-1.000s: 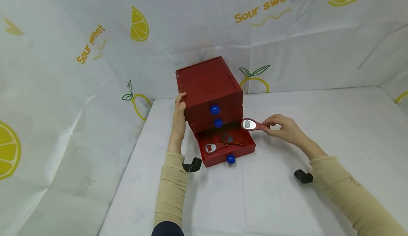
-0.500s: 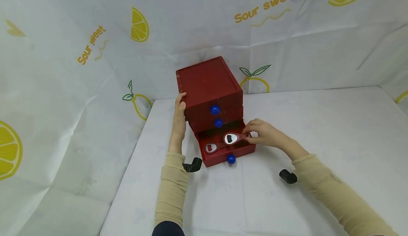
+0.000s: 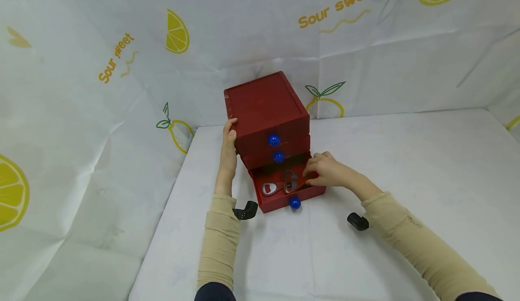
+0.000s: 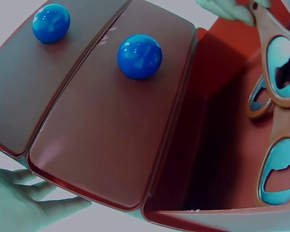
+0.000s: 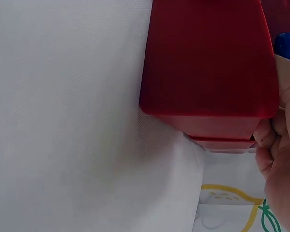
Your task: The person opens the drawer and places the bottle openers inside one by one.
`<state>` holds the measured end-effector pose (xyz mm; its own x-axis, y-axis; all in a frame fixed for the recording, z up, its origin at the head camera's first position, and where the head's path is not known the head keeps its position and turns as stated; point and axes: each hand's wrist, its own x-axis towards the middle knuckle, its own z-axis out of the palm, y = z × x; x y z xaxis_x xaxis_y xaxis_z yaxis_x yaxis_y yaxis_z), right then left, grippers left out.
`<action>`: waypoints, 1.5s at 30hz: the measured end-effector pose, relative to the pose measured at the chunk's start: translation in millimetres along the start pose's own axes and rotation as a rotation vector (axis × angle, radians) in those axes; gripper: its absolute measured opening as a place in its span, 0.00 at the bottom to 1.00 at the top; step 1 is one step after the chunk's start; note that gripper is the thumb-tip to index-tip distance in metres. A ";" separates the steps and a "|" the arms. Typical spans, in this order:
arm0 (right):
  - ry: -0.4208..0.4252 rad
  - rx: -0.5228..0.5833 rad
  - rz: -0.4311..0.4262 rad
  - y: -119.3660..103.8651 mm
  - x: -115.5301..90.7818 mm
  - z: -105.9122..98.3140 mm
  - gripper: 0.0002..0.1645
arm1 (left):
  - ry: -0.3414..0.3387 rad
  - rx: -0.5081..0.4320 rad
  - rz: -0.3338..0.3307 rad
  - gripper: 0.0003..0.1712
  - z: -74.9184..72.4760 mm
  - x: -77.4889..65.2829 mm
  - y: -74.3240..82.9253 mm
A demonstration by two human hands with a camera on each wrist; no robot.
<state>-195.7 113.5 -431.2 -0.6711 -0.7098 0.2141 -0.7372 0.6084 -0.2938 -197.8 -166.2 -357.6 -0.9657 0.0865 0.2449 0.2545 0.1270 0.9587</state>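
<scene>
A red drawer cabinet with blue knobs stands with its bottom drawer pulled out. My left hand rests against the cabinet's left side, fingers fairly straight along it. My right hand reaches over the drawer's right side. In the left wrist view, its fingertips pinch the handle end of a red bottle opener. That opener's head is down in the drawer, over a second bottle opener. Another bottle opener lies at the drawer's left. The right wrist view shows mainly the drawer's outer side.
Two upper drawers, with a top knob and a middle knob, are closed. A white cloth covers the table. Behind the cabinet hangs a lemon-printed sheet. A black wrist device sits by the right sleeve.
My right hand has moved left and over the drawer, lowering the bottle opener from beside the cabinet into it. My left hand has stayed on the cabinet.
</scene>
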 end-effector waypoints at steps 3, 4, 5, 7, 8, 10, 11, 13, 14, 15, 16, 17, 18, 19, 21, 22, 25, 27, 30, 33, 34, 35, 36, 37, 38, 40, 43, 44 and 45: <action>-0.018 0.000 0.017 -1.6 1.3 0.3 0.10 | 0.003 0.000 -0.001 0.30 -0.3 0.2 -0.8; -0.022 -0.002 0.024 -2.1 1.6 0.5 0.10 | 0.002 -0.004 0.002 0.30 -0.5 0.3 -1.0; -0.027 0.000 0.033 -2.6 1.8 0.7 0.10 | 0.001 -0.008 0.005 0.30 -0.5 0.4 -1.0; -0.033 0.003 0.047 -3.4 1.9 1.2 0.09 | 0.000 -0.014 0.009 0.30 -0.7 0.7 -1.3; -0.032 0.004 0.051 -3.8 1.6 1.5 0.08 | -0.001 -0.020 0.011 0.30 -0.8 0.9 -1.5; -0.029 0.009 0.060 -4.1 1.0 2.4 0.08 | -0.001 -0.024 0.011 0.30 -0.8 1.1 -1.8; -0.024 0.013 0.061 -4.4 0.5 2.7 0.08 | 0.002 -0.023 0.008 0.30 -0.8 1.1 -2.0; -0.007 0.022 0.059 -4.5 -0.2 3.7 0.08 | 0.004 -0.021 0.006 0.30 -0.7 1.1 -2.0; 0.003 0.028 0.059 -4.7 -0.7 4.2 0.08 | 0.006 -0.018 0.003 0.30 -0.6 1.0 -1.8; 0.013 0.032 0.060 -4.7 -1.3 4.8 0.08 | 0.007 -0.017 0.001 0.30 -0.5 0.9 -1.7; 0.026 0.036 0.060 -4.7 -1.8 5.3 0.08 | 0.006 -0.017 0.000 0.30 -0.4 0.9 -1.6; 0.040 0.041 0.060 -4.5 -2.4 5.9 0.08 | 0.007 -0.017 -0.002 0.30 -0.3 0.9 -1.4; 0.053 0.045 0.061 -4.3 -2.9 6.7 0.08 | 0.007 -0.017 -0.002 0.30 -0.3 0.8 -1.2; 0.066 0.049 0.064 -4.3 -3.7 7.5 0.08 | 0.006 -0.018 -0.002 0.30 -0.3 0.7 -1.1; 0.096 0.061 0.066 -4.3 -4.7 8.8 0.09 | 0.008 -0.018 -0.002 0.30 -0.3 0.4 -0.9; 0.111 0.072 0.067 -4.7 -5.4 9.0 0.09 | 0.007 -0.018 0.000 0.30 -0.3 0.3 -1.0; 0.152 0.108 0.073 -6.8 -7.4 9.3 0.11 | 0.002 -0.024 0.008 0.30 -0.5 0.5 -1.2; 0.181 0.128 0.072 -9.8 -8.8 8.0 0.12 | 0.005 -0.032 0.015 0.29 -0.9 2.5 -5.6; 0.233 0.153 0.061 -14.4 -11.2 7.2 0.15 | 0.003 -0.038 0.021 0.29 -0.9 3.1 -6.2; 0.312 0.172 0.025 -19.0 -14.3 8.9 0.14 | 0.004 -0.037 0.021 0.30 -0.8 3.4 -6.5; 0.336 0.180 0.011 -20.5 -15.3 10.3 0.13 | -0.002 -0.037 0.021 0.30 -0.3 1.8 -2.3; 0.361 0.189 -0.009 -22.4 -16.1 11.4 0.12 | -0.002 -0.037 0.021 0.30 -0.2 1.7 -2.2; 0.380 0.192 -0.027 -24.5 -16.9 12.6 0.11 | 0.000 -0.037 0.018 0.30 -0.1 1.7 -2.2; 0.395 0.198 -0.044 -26.8 -17.3 13.9 0.10 | 0.001 -0.037 0.017 0.30 -0.1 1.7 -2.0; 0.405 0.203 -0.061 -29.3 -17.6 15.0 0.10 | 0.000 -0.040 0.017 0.30 -0.1 1.7 -1.8; 0.410 0.215 -0.083 -35.1 -18.5 16.2 0.09 | 0.002 -0.040 0.012 0.30 0.0 1.5 -1.1; 0.412 0.205 -0.092 -43.6 -20.9 18.3 0.10 | 0.001 -0.040 0.006 0.31 -0.2 1.1 -0.5; 0.412 0.194 -0.093 -46.1 -22.0 19.0 0.11 | 0.002 -0.040 0.004 0.31 -0.3 0.9 -0.4; 0.409 0.184 -0.092 -48.4 -23.3 19.8 0.11 | 0.002 -0.039 0.001 0.31 -0.5 0.8 -0.2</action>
<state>-142.8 93.5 -440.5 -0.6061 -0.5369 0.5868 -0.7941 0.4495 -0.4090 -198.6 -166.6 -357.6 -0.9655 0.0848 0.2462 0.2534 0.0884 0.9633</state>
